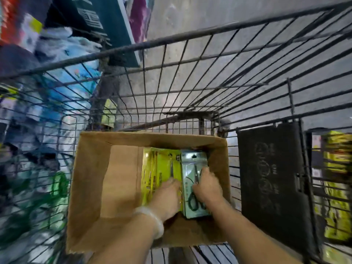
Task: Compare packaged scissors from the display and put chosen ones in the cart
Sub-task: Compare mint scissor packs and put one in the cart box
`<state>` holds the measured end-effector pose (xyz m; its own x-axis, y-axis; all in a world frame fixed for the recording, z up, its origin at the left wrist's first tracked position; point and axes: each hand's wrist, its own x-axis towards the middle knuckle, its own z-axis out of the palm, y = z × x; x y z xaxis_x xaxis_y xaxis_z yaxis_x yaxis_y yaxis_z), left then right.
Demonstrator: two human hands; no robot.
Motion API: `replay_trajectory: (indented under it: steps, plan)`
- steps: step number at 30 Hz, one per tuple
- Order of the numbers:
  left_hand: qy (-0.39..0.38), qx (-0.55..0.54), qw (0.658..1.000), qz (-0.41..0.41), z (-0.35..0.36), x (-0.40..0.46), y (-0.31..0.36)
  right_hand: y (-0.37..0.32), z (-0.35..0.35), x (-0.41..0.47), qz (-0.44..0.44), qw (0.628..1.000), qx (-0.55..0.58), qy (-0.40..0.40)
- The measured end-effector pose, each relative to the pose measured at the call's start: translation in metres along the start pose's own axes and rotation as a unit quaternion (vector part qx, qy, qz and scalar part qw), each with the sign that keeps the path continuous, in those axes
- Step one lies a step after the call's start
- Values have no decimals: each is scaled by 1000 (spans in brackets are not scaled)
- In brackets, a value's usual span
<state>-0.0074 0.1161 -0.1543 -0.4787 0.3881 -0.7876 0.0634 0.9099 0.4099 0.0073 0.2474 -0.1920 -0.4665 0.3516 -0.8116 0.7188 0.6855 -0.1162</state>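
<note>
Reaching down into a brown cardboard box point(122, 180), both hands are on packs of scissors. The left hand point(167, 193) lies flat with straight fingers on the yellow pack point(162, 164). The right hand point(206, 185) curls round the silver pack point(192, 168) with black-handled scissors, just beside the yellow one. The box sits inside the wire cart point(171, 77). Past the cart's left side hang blurry shop goods point(38, 115).
</note>
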Motion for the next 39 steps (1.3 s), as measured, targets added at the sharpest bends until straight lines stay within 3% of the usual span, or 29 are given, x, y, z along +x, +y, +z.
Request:
replay_trajectory:
  steps: [7, 17, 22, 27, 30, 32, 34, 36, 39]
  plan:
    - [19, 31, 999, -10, -10, 0, -27, -8, 9, -3, 13, 999, -30, 28]
    - [10, 79, 996, -42, -4, -17, -34, -12, 5, -8, 47, 998, 25, 40]
    - [-11, 23, 997, -69, -10, -16, -23, -5, -5, -18, 55, 978, 201, 14]
    - [4, -117, 986, -118, -19, -14, -11, -4, -28, -40, 10, 904, 414, -107]
    - [-9, -308, 938, -161, -21, -17, -10, -7, -37, -48, -29, 869, 465, -164]
    - [10, -380, 907, -180, -19, -17, -15, -11, -33, -41, -10, 869, 476, -132]
    - [41, -396, 893, -211, -17, -15, -23, -13, -23, -27, 35, 912, 406, -39]
    - [59, -395, 882, -249, -16, -14, -33, -6, -13, -14, 45, 966, 252, 28]
    - [54, -406, 870, -275, -16, -14, -46, 6, 5, -2, 21, 995, 94, 22]
